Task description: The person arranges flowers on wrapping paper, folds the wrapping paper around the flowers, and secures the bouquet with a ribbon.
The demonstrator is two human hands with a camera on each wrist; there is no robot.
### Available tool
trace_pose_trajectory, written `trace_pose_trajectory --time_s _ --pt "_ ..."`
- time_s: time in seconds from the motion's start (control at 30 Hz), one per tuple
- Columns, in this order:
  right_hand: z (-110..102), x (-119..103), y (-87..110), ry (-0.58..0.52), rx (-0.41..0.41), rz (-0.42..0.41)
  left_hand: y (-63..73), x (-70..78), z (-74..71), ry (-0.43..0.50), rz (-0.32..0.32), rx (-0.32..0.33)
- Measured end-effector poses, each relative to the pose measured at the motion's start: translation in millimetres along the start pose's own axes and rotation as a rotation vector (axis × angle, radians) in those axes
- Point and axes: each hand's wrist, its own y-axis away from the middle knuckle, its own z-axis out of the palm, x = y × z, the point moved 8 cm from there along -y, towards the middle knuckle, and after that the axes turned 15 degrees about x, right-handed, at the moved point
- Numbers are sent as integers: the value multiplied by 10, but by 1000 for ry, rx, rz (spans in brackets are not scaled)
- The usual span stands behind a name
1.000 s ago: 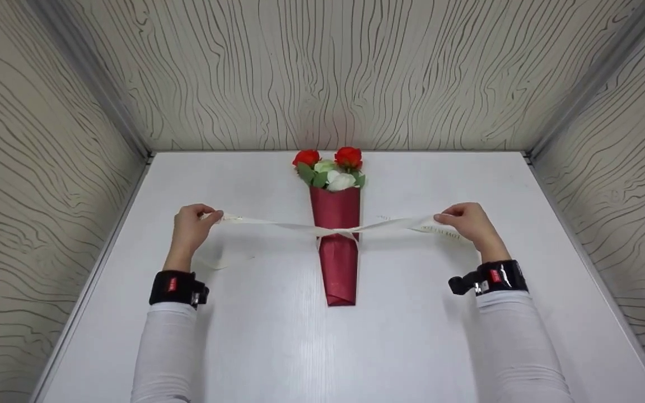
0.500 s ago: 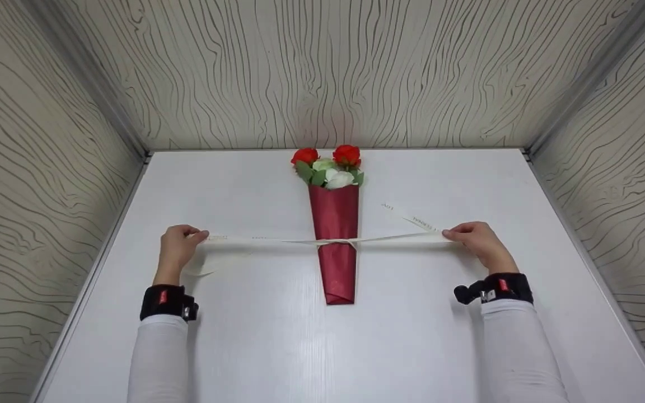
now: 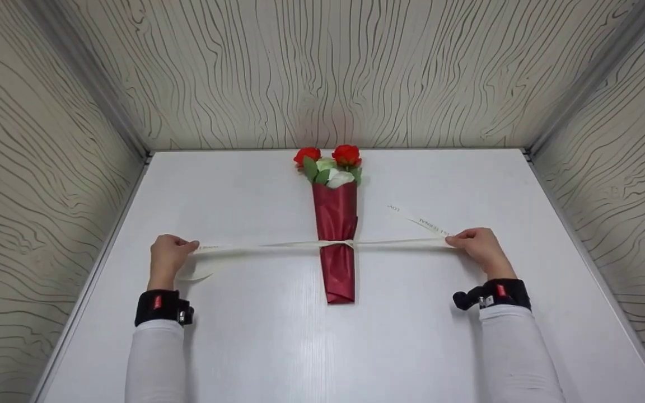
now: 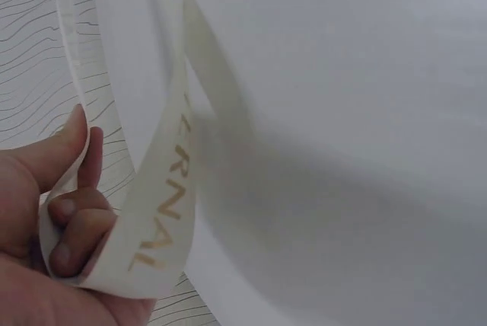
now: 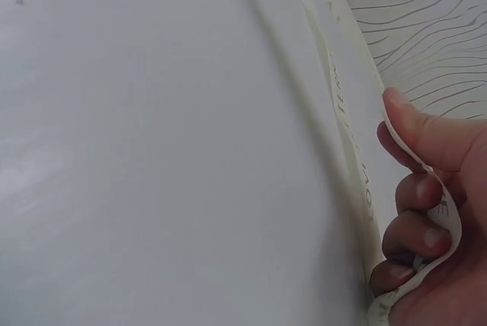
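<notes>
A bouquet (image 3: 336, 212) in dark red wrapping paper lies on the white table, its red and white flowers (image 3: 333, 165) toward the back. A cream ribbon (image 3: 266, 245) with gold lettering crosses its middle, drawn in tight with a small knot at the centre. At the left, my left hand (image 3: 168, 257) pinches one length of ribbon between thumb and forefinger. My right hand (image 3: 482, 249) pinches the other length at the right. In the left wrist view the loose ribbon end (image 4: 163, 212) loops through the palm and hangs down. Ribbon also runs through the curled fingers (image 5: 415, 234) in the right wrist view.
The white table (image 3: 277, 347) meets a wood-grain patterned back wall (image 3: 322, 73), with matching walls at both sides. A loose tail of ribbon (image 3: 412, 217) lies toward the back right. A wrist camera strap (image 3: 157, 308) sits on each wrist.
Both hands have come nearer the front edge, and the left has also moved outward to the left. The ribbon has straightened and cinched the paper, which now creases at the knot.
</notes>
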Motion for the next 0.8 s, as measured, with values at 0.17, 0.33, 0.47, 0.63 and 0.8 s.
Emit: trace_pose_trajectory --time_s 0.17,0.33,0.47,0.63,0.8 --pt "-56 4 6 10 43 -4 -4 -78 -59 -33 -18 19" --pt "-191 39 -1 10 96 17 -5 -132 -101 -40 -47 -5" --pt "-297 70 -6 -12 140 36 10 -140 -136 -38 -64 -20" --pt "-407 97 -4 -16 203 43 36 -165 -151 -44 -73 -23" --pt "-497 145 -7 -12 245 66 53 -168 -148 -42 -76 -15"
